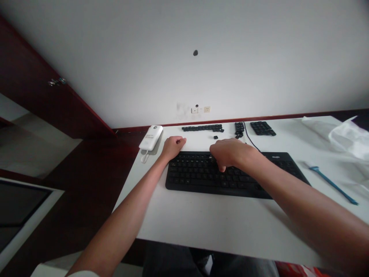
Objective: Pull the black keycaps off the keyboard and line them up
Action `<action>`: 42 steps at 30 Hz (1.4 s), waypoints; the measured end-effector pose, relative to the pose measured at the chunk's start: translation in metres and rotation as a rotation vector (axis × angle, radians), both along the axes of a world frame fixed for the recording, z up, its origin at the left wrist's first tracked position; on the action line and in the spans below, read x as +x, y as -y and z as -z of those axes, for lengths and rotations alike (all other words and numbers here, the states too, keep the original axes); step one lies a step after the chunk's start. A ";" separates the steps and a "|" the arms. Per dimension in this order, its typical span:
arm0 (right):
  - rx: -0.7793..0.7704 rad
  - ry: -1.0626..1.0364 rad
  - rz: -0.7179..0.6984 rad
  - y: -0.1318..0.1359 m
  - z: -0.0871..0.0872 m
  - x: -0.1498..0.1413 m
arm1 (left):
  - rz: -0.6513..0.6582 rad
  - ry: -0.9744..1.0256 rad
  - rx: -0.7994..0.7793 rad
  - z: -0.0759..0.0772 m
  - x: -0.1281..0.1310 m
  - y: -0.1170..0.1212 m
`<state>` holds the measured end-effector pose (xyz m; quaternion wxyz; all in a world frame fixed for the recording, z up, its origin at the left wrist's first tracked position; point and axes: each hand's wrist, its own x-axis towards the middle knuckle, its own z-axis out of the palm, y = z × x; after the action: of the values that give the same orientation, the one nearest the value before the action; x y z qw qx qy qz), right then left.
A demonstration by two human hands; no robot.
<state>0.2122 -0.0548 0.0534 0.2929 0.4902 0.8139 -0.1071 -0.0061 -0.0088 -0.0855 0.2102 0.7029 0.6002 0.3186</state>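
White table (196, 219), hands (172, 147) (227, 151) at keyboard (196, 176)

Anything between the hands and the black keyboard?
Nothing visible: the right hand is over the keyboard, the left hand at its far-left corner. Loose keycaps lie beyond its back edge. What's beneath the right hand is hidden.

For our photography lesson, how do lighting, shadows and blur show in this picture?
Head view: rather dim light, the black keyboard showing low contrast; head view: soft shadows beside the white power bank and below the right forearm; head view: the white plastic at right looks smeared.
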 end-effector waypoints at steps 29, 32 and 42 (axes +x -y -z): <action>0.414 -0.386 0.111 -0.103 0.073 0.062 | 0.020 0.008 0.031 0.000 0.000 0.001; 0.383 -0.398 0.042 -0.107 0.081 0.061 | 0.026 0.006 0.032 0.000 0.000 0.001; 0.369 -0.492 0.039 -0.096 0.060 0.065 | 0.020 0.010 0.024 -0.001 0.000 0.001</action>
<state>0.2768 0.0414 -0.0070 -0.0090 0.5099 0.8566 -0.0785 -0.0062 -0.0098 -0.0848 0.2078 0.7096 0.5882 0.3274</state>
